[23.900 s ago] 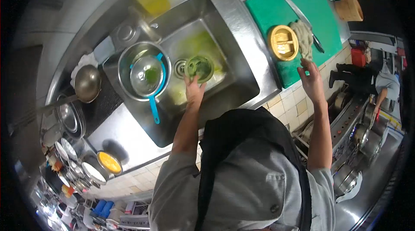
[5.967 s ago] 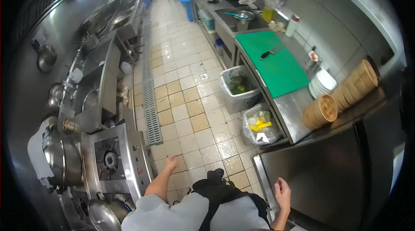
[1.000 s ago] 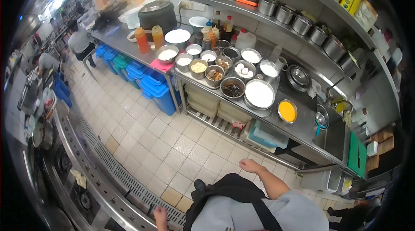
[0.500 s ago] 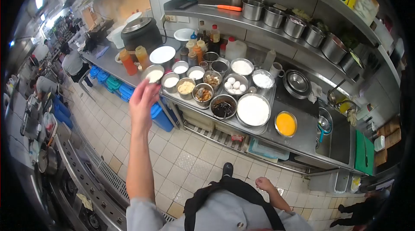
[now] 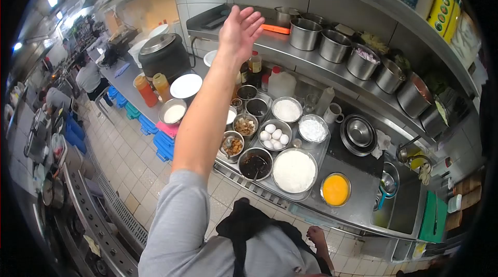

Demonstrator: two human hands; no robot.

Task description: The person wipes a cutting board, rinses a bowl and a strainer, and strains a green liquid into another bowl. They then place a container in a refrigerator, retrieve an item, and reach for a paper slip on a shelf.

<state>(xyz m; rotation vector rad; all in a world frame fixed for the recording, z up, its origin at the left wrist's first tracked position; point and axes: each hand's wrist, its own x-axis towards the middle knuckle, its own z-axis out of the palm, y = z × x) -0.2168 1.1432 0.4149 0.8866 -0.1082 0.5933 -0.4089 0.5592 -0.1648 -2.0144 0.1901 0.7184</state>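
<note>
My left hand is raised in front of the wall shelf, fingers stretched and slightly apart, holding nothing; it appears beside the orange handle. My forearm hides some bottles and bowls. Low at the right, my right hand hangs near my body with its fingers curled; what it may hold is too small to tell. On the steel counter between them stand a bowl of white eggs, a large bowl of white powder, a bowl of dark sauce and a bowl of orange-yellow liquid.
Steel pots line the shelf. A black soup warmer and a white plate stand at the left. The sink and a green board lie right. Other people stand far left.
My left hand has risen from beside the bowls at the left to the shelf, moving right. My right hand still hangs low. The view has shifted closer to the counter.
</note>
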